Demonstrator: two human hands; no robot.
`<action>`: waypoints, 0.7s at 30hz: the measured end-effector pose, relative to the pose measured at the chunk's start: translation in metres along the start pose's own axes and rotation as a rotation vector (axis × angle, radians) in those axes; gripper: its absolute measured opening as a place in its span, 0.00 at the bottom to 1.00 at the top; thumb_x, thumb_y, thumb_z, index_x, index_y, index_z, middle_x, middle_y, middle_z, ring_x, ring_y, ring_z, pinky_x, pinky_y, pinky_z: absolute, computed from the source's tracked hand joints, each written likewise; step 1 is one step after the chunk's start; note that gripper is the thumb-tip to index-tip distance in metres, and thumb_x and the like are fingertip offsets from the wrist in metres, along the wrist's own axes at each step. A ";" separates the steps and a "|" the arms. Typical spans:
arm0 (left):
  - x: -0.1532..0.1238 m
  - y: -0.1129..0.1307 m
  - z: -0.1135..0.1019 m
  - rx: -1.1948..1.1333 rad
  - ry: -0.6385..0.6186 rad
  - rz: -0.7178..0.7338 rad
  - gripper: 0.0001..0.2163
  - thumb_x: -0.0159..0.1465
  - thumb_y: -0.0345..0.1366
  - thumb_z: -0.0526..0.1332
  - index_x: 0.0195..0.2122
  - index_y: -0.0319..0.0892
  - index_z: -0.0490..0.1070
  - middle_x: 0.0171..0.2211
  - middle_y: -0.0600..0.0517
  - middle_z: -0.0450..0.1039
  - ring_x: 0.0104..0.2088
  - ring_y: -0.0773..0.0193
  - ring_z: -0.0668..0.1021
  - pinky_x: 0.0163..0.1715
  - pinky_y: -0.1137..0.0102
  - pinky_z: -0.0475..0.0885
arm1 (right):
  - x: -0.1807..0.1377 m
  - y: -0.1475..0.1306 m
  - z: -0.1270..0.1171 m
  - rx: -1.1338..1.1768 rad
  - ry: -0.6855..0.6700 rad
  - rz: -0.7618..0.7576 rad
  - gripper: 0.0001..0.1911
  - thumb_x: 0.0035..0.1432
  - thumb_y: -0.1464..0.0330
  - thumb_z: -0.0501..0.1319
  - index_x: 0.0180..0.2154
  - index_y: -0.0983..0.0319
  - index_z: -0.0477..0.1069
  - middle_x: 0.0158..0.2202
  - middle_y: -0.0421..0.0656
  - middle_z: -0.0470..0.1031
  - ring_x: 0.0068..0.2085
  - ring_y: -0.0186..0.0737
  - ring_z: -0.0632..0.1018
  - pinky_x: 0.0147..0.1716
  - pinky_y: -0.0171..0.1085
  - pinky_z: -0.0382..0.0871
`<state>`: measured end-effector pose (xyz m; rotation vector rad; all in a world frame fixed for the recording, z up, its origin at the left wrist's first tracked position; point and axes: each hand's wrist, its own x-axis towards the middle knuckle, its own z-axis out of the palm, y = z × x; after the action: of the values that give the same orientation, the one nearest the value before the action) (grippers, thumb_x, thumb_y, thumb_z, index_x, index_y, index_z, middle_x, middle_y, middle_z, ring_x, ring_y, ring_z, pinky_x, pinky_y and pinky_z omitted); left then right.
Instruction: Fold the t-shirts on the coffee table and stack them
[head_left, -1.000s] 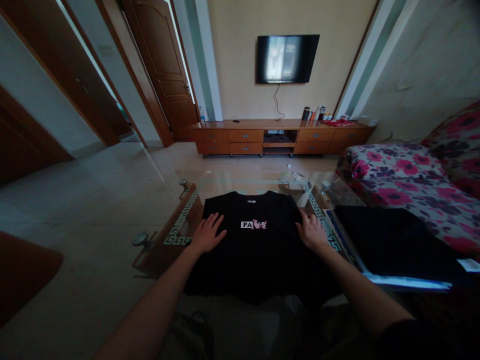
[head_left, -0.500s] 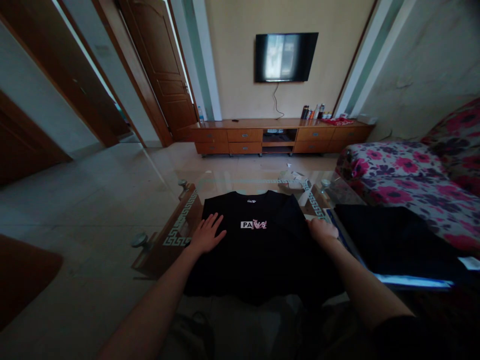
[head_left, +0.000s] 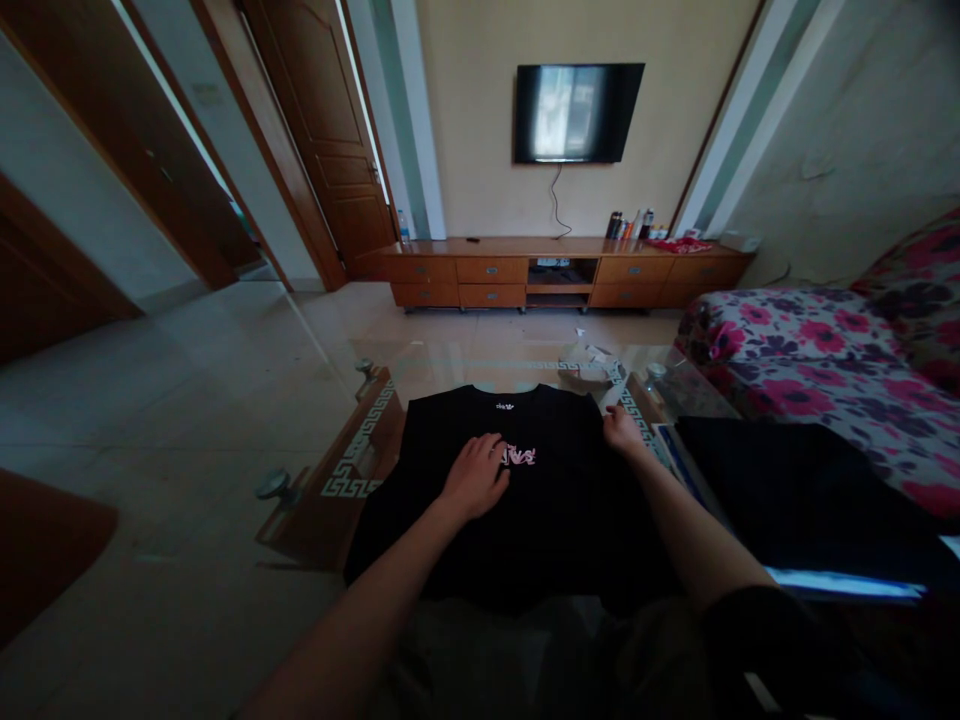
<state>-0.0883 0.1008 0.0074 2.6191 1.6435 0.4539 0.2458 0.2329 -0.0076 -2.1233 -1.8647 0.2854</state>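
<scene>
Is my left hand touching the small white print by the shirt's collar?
Apart. The head view shows a strip of the black shirt between the left hand and the small white print.

The shirt [head_left: 555, 530] is smooth, matt cloth. Clear, glossy glass forms the tabletop [head_left: 358, 450], with shiny, metal-looking fittings [head_left: 273, 484]. The cabinet [head_left: 491, 270] and panelled door [head_left: 322, 130] look like varnished wood. The floor [head_left: 247, 370] is polished tile; printed cloth covers the sofa [head_left: 810, 390]. The television screen [head_left: 579, 113] is glossy, the right-hand wall [head_left: 847, 165] rougher.
</scene>
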 end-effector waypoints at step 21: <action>0.033 0.088 0.045 -0.246 -0.104 0.248 0.28 0.71 0.52 0.51 0.71 0.56 0.54 0.73 0.55 0.51 0.73 0.48 0.52 0.70 0.49 0.50 | 0.105 -0.010 -0.003 -0.346 -0.219 -0.271 0.18 0.66 0.72 0.52 0.50 0.56 0.77 0.58 0.54 0.65 0.57 0.58 0.71 0.53 0.56 0.68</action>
<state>0.0130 0.0966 -0.0130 2.6166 1.1565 0.4822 0.2522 0.3374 0.0036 -2.0762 -2.4536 0.1463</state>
